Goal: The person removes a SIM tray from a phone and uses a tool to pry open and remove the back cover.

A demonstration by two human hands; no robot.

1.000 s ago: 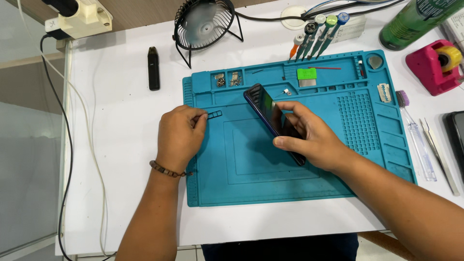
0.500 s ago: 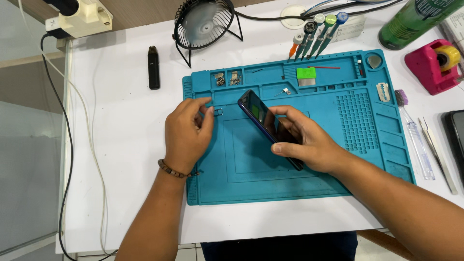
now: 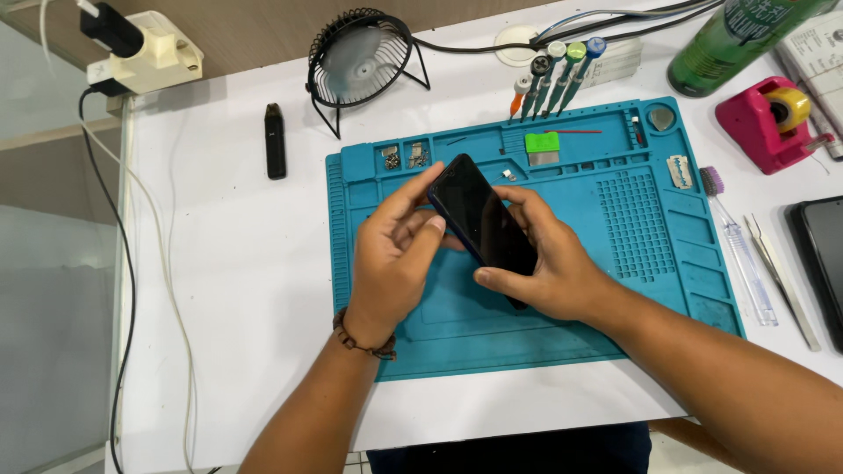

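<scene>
Both hands hold a dark smartphone (image 3: 481, 224) tilted above the teal repair mat (image 3: 632, 263) on the white desk (image 3: 237, 290). The right hand (image 3: 549, 263) has a closed grip on its near end; the left hand (image 3: 395, 259) pinches its left edge.

A teal silicone repair mat (image 3: 667, 263) lies on the white worktop (image 3: 228, 290). Over its middle both hands hold a dark slab-shaped smartphone (image 3: 481, 221) — left hand (image 3: 395, 263) on its left edge, right hand (image 3: 549, 263) on its right. Behind the mat stand a small round black desk fan (image 3: 356, 61) and a row of screwdrivers (image 3: 553, 79); a slim black stick-shaped device (image 3: 276, 140) lies left of it — a pink tape dispenser (image 3: 764, 123) to its right.
</scene>
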